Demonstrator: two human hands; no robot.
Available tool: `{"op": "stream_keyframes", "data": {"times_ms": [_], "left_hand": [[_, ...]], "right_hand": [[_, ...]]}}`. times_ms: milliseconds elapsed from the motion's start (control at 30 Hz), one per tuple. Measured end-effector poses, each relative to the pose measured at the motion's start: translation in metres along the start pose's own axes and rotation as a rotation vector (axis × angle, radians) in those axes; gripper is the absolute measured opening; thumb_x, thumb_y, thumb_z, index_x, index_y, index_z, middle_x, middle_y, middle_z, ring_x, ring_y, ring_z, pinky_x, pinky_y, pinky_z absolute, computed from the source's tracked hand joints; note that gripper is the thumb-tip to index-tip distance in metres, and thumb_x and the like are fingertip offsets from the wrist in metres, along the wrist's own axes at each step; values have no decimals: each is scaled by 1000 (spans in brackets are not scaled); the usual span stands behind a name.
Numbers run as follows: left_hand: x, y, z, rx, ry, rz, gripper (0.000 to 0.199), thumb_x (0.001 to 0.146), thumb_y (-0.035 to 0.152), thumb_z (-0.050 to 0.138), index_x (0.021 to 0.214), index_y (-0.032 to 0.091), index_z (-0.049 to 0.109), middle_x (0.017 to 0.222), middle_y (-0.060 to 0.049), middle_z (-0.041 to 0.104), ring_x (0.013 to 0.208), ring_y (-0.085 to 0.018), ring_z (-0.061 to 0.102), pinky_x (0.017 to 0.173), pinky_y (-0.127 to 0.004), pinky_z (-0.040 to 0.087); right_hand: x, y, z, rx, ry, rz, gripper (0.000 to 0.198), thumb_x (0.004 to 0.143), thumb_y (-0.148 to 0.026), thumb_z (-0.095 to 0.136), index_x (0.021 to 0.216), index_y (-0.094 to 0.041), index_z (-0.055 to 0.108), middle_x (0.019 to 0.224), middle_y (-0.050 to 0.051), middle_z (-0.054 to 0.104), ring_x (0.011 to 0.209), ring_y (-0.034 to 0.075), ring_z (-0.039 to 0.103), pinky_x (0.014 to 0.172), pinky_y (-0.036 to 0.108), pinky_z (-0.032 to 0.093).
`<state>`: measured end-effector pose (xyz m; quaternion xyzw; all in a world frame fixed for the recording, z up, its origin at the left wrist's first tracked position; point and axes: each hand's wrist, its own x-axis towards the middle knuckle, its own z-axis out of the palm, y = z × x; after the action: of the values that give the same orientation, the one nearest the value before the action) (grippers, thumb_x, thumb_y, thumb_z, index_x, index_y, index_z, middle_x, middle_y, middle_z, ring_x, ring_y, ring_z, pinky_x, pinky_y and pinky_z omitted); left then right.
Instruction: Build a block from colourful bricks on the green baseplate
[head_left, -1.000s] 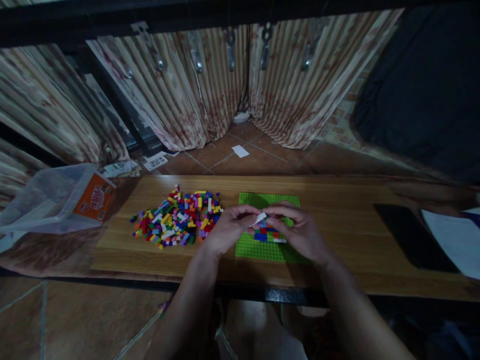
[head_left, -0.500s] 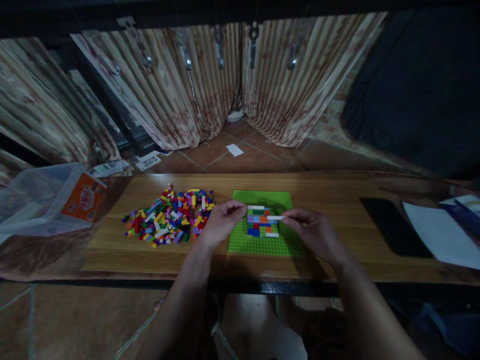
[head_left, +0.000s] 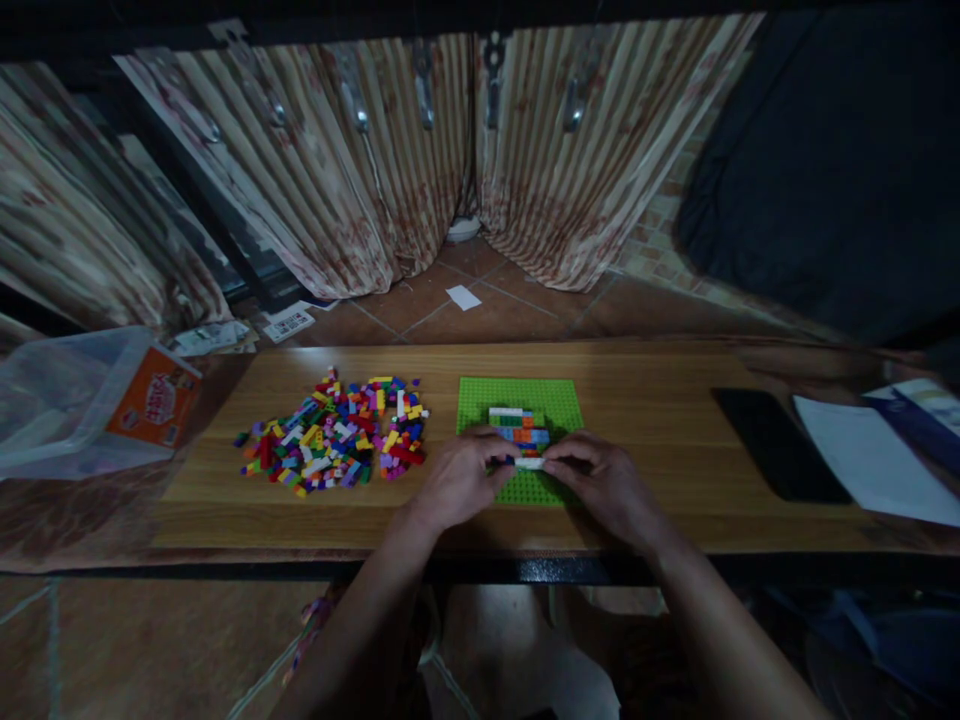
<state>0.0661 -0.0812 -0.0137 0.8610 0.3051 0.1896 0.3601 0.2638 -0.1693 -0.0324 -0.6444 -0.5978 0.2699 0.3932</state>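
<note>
A patch of colourful toy bricks sits on a green studded baseplate. At the patch's near edge is a white brick, set level with it; I cannot tell whether it is pressed down. My right hand pinches the right end of this brick between thumb and fingers. From the other side, my left hand has thumb and fingertips closed at its left end, covering the patch's near left corner. Another white brick lies along the far edge of the patch.
Loose bricks in many colours are heaped on the wooden board at left. A clear plastic tub with an orange label stands beyond it. At right lie a black flat object and white paper.
My right hand has brought the white brick from over the patch's right side toward me, to its near edge. My left hand has come from the far left corner to meet it.
</note>
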Motion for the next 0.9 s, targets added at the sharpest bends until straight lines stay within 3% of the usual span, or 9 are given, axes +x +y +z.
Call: {"op": "stream_keyframes", "data": {"times_ms": [433,900], "left_hand": [[1,0,14,154,25,52,15,88,20,57,82,20,72,83,-4,66,81,-16,62,75,-29,49],[-1,-5,25,184,113,58,12,86,17,57,85,20,69,88,-4,66,85,-16,61,77,-28,48]], "right_hand": [[0,-1,0,3,14,-23,19,85,-40,63,79,-23,71,81,3,68,77,18,64,73,33,49],[-2,6,2,2,1,-6,17,83,-39,65,82,-24,72,83,3,72,77,19,67,74,34,50]]}}
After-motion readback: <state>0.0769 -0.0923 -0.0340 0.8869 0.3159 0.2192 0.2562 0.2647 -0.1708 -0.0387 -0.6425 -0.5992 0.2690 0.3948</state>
